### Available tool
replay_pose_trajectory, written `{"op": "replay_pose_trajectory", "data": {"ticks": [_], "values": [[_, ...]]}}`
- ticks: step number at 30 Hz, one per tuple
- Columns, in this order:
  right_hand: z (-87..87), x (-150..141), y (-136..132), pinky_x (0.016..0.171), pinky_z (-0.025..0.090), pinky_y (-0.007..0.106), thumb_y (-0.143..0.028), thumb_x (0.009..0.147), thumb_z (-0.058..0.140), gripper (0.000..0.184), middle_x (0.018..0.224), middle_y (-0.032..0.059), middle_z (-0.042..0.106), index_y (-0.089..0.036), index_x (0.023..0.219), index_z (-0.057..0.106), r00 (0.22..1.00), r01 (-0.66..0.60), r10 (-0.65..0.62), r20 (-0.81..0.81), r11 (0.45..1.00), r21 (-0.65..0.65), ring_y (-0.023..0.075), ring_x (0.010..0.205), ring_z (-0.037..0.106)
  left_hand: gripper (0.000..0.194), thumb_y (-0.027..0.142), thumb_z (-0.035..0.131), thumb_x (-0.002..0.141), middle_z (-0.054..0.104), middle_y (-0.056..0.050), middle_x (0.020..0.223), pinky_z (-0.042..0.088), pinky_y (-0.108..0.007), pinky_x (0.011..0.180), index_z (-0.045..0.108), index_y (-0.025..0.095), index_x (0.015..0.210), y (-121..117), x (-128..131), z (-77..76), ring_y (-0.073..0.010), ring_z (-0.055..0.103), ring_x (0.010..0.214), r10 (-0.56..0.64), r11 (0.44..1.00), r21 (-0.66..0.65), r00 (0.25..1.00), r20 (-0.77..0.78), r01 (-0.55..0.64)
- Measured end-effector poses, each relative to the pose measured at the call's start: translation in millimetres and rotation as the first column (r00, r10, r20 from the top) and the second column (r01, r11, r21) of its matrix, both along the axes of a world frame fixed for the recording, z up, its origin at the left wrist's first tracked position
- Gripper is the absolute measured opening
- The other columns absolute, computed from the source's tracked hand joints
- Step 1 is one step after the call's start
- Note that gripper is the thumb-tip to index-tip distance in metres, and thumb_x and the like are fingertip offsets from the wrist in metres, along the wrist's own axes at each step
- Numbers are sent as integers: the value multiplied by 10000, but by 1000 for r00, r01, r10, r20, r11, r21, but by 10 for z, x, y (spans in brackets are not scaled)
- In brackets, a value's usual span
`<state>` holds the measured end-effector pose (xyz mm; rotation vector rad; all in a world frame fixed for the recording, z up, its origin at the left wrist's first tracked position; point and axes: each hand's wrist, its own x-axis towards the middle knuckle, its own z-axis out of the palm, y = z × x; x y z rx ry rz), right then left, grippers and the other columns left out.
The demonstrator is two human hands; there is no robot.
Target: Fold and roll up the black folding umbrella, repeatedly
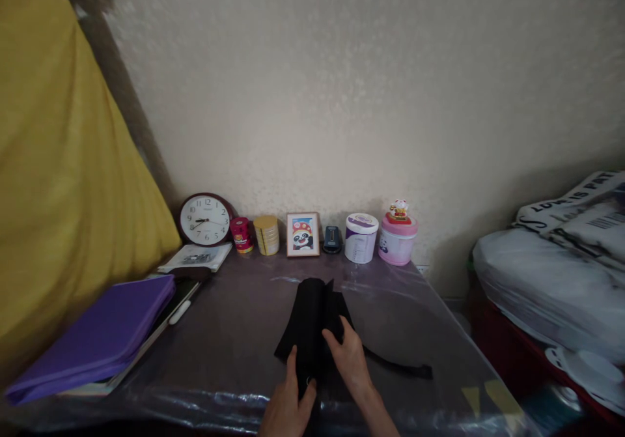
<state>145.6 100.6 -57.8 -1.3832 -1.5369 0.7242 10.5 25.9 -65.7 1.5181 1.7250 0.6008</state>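
I see a yellow curtain [73,163] at the far left, a purple folder [102,333] beside it on the table [224,333], and a clock [205,219] near the wall. A red can [242,236] and a yellow-lidded container [266,236] come next in the back row.

At the near edge is the left hand [284,409], index finger and thumb spread wide on the near end of a black bundle [308,320]; I can't tell whether they grip it or only press. The bundle lies near the middle of the table, its long axis running away from the hands — far end toward the wall, in line with a picture frame [303,235].

The right hand [355,362] touches the bundle's right side, index finger and thumb a narrow gap apart; the other fingers are hidden, so I can't tell if cloth is pinched. A black strap [400,363] trails out rightward and slightly nearer. Behind are a white tub [360,245] and a pink tub [398,245] — a small figurine [399,210] stands on the latter.
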Motion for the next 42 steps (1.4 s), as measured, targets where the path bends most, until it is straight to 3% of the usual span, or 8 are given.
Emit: {"op": "replay_pose_trajectory", "data": {"ticks": [8,19,27,32,37,42], "values": [[63,-363,12,906,448,342,-240,780,502,385,1117,100,622,-148,1150,554,984,-82,86,159,996,-30,239,1066,559,662,328,335,870,521,-166,1248,339,-279,960,35,64,1397,12,-6,-33,-196,485,1166,-25,1000,-19,997,-80,23],[63,-468,-27,924,411,340,-183,811,450,375,1126,154,597,-78,1157,547,888,-168,169,427,985,-40,252,1075,538,691,404,301,862,605,-197,1109,414,-298,803,59,29,1389,-34,15,13,-249,595,997,-36,999,-14,986,-165,34],[133,-490,-79,860,427,288,-175,807,464,291,1009,93,626,-143,1059,608,891,-198,204,405,979,-56,204,966,571,680,404,289,874,626,-183,1070,418,-299,734,30,49,1393,-13,40,-41,-258,615,941,-61,998,-44,954,-293,50],[126,-487,-154,838,408,269,-198,823,472,208,905,33,610,-220,926,651,845,-262,227,484,965,4,169,900,549,684,390,305,874,648,-163,1001,408,-289,716,12,52,1392,-28,51,-14,-256,622,909,-73,996,-70,935,-348,52],[84,-425,-204,863,363,275,-207,862,434,216,881,6,572,-243,826,644,800,-341,261,540,939,52,139,865,515,662,366,326,860,633,-181,1035,409,-288,717,78,14,1363,-47,58,-13,-258,616,927,-55,998,-45,954,-296,43],[58,-381,-218,775,373,274,-202,862,439,213,880,9,546,-225,767,628,766,-385,260,588,918,96,148,841,472,633,343,426,804,650,-157,999,419,-246,683,168,54,1305,-45,52,18,-233,632,901,37,999,0,996,-82,-37]]}}
